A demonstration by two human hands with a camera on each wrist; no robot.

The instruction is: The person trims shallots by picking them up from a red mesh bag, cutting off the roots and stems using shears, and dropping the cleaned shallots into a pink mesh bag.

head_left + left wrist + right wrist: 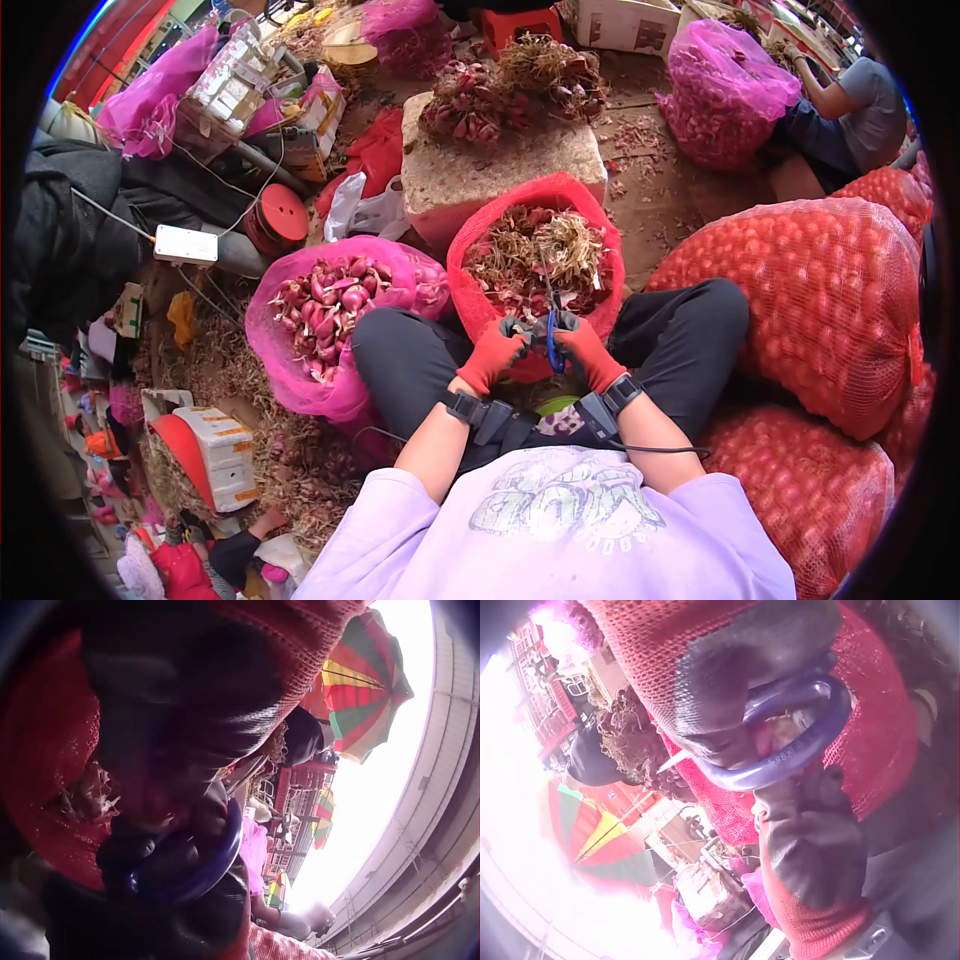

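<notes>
Both hands wear red knit gloves with dark coated fingers. My right hand (592,355) grips blue-handled scissors (552,342), their blades pointing away over a red mesh bag (463,262). Dry stalks and skins (510,245) fill the top of that bag between the knees. Close beside the scissors, my left hand (497,355) has its fingers curled inward. In the right wrist view, a small pale thing (759,814) shows at the left fingertips; its kind I cannot tell. A pink mesh bag (262,330) of trimmed shallots (335,310) stands to the left.
Large full red mesh bags (800,290) crowd the right side. Ahead, bunches of untrimmed shallots (475,100) lie on a pale block (440,180). Another person (860,110) sits at the far right by a pink bag (715,100). A foam box (220,455) stands at left.
</notes>
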